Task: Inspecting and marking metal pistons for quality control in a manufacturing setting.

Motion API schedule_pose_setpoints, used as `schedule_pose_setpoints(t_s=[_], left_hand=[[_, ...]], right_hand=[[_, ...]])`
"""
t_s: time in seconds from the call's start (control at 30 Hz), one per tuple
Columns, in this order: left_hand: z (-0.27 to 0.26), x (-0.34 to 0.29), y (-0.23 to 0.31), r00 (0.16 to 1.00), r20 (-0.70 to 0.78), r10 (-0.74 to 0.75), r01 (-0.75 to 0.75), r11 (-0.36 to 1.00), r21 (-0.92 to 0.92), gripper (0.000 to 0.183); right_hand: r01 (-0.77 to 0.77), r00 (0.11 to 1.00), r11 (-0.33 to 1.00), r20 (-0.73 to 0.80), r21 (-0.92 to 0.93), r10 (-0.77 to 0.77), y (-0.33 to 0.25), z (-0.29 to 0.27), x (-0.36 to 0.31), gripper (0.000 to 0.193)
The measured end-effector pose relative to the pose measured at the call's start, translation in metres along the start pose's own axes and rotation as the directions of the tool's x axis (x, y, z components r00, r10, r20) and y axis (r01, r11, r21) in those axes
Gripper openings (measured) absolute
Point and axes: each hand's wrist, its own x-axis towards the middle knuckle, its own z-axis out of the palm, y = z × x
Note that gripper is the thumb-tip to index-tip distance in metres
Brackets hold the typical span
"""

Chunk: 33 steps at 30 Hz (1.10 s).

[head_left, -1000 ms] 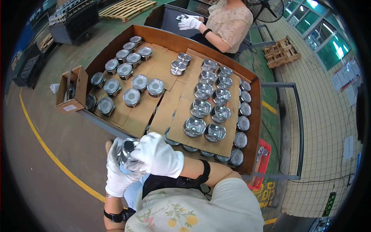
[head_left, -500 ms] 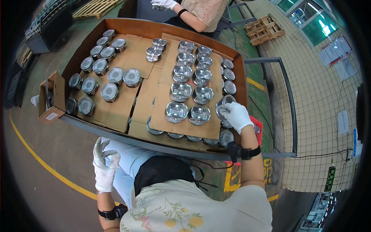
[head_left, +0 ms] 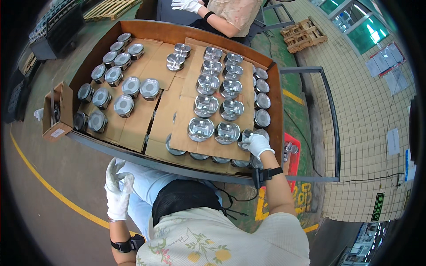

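My right hand [head_left: 258,145], in a white glove, grips a metal piston [head_left: 243,138] by its edge at the near right of the cardboard sheet [head_left: 186,141]. Beside it on the sheet stand two columns of upturned pistons, the closest being this shiny piston [head_left: 227,132]. Further pistons [head_left: 262,118] line the right wall, and others show partly from under the sheet's near edge. My left hand [head_left: 119,188], gloved too, hangs outside the near edge over my leg, fingers bent and apart, with nothing in it.
The large metal-rimmed bin [head_left: 146,160] holds more pistons [head_left: 124,105] crown up on its left. A small cardboard box [head_left: 59,113] hangs at its left corner. A red crate [head_left: 291,155] and a handle frame [head_left: 336,133] are at the right. Across the bin, another person's gloved hand [head_left: 188,5] shows.
My right hand has moved left and nearer with the piston, from the right wall to the sheet's corner. A piston by the wall is now uncovered. My left hand has barely moved.
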Motion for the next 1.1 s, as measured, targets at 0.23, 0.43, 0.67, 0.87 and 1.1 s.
schedule_pose_setpoints(t_s=[0.23,0.43,0.67,0.87,1.1], left_hand=[[-0.004,-0.002,0.010,0.995,-0.013,-0.096,0.096,0.995,0.034,0.067],[-0.011,-0.002,0.009,0.999,0.016,-0.045,0.045,0.999,-0.005,0.061],[-0.028,-0.009,0.016,1.000,-0.009,-0.025,0.027,0.980,0.197,0.046],[-0.043,-0.023,0.012,0.972,-0.196,-0.127,0.164,0.968,0.188,0.043],[-0.044,-0.033,0.009,0.952,-0.193,-0.239,0.275,0.944,0.183,0.045]], right_hand=[[-0.059,0.991,0.998,0.117,-0.025,0.061,-0.050,-0.079,-0.009,0.030],[0.448,0.887,0.840,-0.033,0.306,-0.461,-0.173,-0.131,0.026,0.042],[0.434,0.901,0.884,-0.065,0.175,-0.430,-0.327,-0.137,0.136,0.050],[0.173,0.981,0.982,-0.108,0.078,-0.164,-0.375,-0.095,0.212,0.109],[0.168,0.977,0.942,-0.177,0.291,-0.120,-0.373,-0.049,0.229,0.101]])
